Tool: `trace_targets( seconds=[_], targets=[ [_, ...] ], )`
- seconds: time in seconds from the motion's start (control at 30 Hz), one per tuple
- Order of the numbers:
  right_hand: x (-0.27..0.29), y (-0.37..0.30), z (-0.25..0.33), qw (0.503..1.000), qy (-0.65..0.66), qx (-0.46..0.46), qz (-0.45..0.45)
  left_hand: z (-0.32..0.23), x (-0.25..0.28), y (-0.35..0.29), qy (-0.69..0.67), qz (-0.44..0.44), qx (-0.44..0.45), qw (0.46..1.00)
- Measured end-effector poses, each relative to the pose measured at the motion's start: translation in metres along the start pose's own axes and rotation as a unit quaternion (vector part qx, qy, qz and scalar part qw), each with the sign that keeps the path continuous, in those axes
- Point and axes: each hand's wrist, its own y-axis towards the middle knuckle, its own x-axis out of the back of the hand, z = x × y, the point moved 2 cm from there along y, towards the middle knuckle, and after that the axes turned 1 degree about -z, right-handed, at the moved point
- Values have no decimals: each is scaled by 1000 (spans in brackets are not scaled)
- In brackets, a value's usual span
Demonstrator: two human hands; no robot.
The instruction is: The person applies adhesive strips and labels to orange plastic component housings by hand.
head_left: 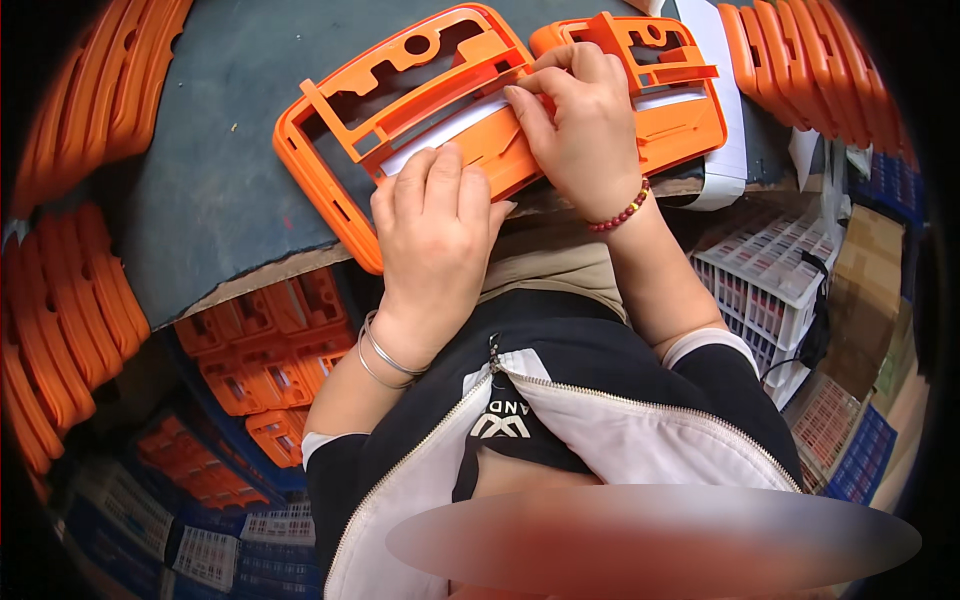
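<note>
An orange plastic panel with cut-outs lies tilted at the table's near edge. Along its middle slot runs a white strip. My left hand rests on the panel's near side, fingers bent over it beside the strip's left end. At the strip's right end my right hand is closed, thumb and index fingertips together against the panel; what lies between them is hidden. A second, smaller-looking orange panel, partly behind my right hand, has a white strip in its slot too.
Orange panels stand in rows at the far left, lower left and upper right. White paper hangs over the dark table's edge. Below are a white crate, a cardboard box and more orange panels.
</note>
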Motion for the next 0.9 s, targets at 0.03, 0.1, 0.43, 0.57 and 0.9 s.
trace_targets(
  seconds=[0.03, 0.1, 0.43, 0.57, 0.9],
  targets=[
    [0, 2, -2, 1000, 11, 2, 3, -1, -1, 0, 6, -3, -3, 1000],
    [-3, -1, -13, 1000, 25, -13, -5, -1, 0, 0, 14, -7, -4, 1000],
    [-4, -4, 4, 1000, -16, 12, -19, 0, -1, -1, 22, -24, -11, 999],
    [7, -1, 20, 998, 65, 8, -2, 2, 0, 0, 19, -25, -18, 999],
    [-17, -4, -15, 989, 104, -102, 11, 2, 0, -1, 23, -20, -12, 999]
  ],
)
